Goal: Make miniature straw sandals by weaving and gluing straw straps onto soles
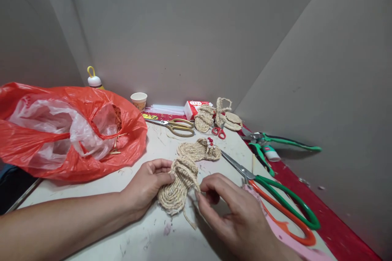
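Observation:
A small straw-rope slipper with a coiled sole and a strap over it is held above the table. My left hand grips its left side between thumb and fingers. On the right side, my right hand pinches at the edge of the strap, where a straw cord meets the fingertips. A loose cord end hangs below the slipper. Just behind lies a similar straw slipper with red and white beads on its strap.
Orange-and-green-handled scissors lie to the right, near green pruning shears. Gold-handled scissors and small red scissors sit farther back. A red plastic bag fills the left. A paper cup stands behind; grey panels enclose the table.

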`<move>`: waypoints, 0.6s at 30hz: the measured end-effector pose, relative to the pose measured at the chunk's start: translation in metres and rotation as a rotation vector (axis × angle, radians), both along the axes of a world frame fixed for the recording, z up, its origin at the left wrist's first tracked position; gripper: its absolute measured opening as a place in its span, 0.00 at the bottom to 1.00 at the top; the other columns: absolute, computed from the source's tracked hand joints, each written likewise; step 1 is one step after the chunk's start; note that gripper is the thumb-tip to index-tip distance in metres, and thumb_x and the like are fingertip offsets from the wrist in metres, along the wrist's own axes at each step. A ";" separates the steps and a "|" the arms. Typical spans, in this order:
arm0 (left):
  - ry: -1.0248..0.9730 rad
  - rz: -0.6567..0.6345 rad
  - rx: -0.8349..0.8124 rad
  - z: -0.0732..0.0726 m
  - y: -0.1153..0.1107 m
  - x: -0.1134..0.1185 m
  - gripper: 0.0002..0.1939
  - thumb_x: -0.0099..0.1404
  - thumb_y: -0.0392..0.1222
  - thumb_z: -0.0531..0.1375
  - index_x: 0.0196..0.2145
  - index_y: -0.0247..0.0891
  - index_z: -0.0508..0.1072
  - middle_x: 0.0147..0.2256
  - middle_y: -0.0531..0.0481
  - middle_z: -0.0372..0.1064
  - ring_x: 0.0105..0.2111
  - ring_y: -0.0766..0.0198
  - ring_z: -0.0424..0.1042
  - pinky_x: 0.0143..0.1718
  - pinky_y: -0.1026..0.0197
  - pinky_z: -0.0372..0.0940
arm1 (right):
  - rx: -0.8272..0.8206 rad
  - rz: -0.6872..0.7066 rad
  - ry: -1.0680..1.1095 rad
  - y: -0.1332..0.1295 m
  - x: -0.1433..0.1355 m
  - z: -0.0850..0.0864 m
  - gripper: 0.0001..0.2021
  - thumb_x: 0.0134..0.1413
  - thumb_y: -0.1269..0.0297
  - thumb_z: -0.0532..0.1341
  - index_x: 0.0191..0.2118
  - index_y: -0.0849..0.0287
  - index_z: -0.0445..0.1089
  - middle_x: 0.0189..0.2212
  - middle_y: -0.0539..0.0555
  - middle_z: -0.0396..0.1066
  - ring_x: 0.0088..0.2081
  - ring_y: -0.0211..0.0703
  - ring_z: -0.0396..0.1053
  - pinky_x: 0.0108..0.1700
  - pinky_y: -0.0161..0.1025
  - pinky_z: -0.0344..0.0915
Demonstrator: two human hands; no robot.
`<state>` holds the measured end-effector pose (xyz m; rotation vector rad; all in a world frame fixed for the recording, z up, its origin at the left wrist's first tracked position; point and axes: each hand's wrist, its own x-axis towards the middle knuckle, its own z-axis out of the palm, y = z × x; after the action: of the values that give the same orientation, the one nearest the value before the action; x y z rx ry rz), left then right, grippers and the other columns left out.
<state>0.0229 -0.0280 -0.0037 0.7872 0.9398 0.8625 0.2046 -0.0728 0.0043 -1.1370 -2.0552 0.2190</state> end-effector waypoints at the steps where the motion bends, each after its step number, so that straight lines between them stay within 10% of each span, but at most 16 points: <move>1: 0.007 0.001 0.003 0.000 0.000 0.000 0.15 0.47 0.33 0.66 0.36 0.31 0.74 0.30 0.45 0.74 0.29 0.65 0.71 0.35 0.62 0.62 | 0.003 -0.006 -0.015 -0.001 0.001 0.000 0.06 0.56 0.74 0.57 0.30 0.58 0.61 0.24 0.49 0.63 0.24 0.35 0.63 0.27 0.33 0.58; 18: -0.023 -0.025 0.013 -0.002 -0.004 0.001 0.21 0.43 0.42 0.73 0.33 0.32 0.71 0.27 0.50 0.73 0.25 0.70 0.69 0.30 0.66 0.61 | 0.010 -0.002 -0.146 -0.003 0.000 -0.002 0.06 0.57 0.73 0.55 0.30 0.56 0.61 0.23 0.48 0.64 0.25 0.37 0.65 0.28 0.34 0.58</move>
<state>0.0240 -0.0321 -0.0060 0.7971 0.9031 0.8552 0.2048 -0.0761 0.0020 -1.1789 -2.1798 0.1279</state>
